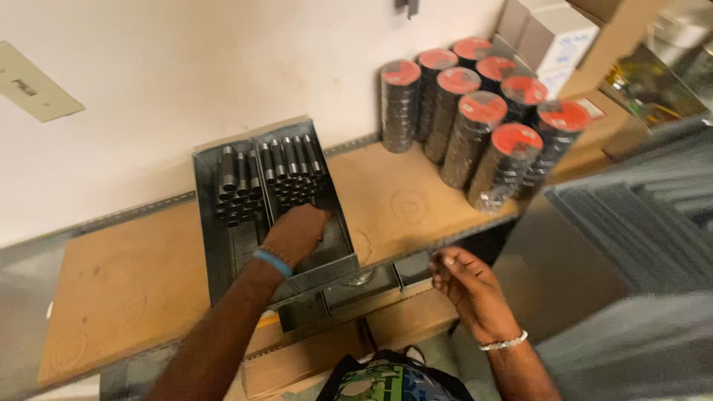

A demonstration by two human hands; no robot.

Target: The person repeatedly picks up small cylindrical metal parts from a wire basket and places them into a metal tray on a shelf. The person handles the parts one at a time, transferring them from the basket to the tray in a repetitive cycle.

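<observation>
Warm indoor light, motion blur at right edge, soft focus throughout.

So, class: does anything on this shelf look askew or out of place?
The metal tray of dark pipe pieces sits crooked and juts past the shelf's front edge. The left hand reaches into it. The stacked rolls look tidy.

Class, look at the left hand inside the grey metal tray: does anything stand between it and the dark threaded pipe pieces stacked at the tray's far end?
Nothing visible does. The left hand reaches into the right compartment of the grey metal tray, fingertips right at the nearest dark threaded pipe pieces.
</observation>
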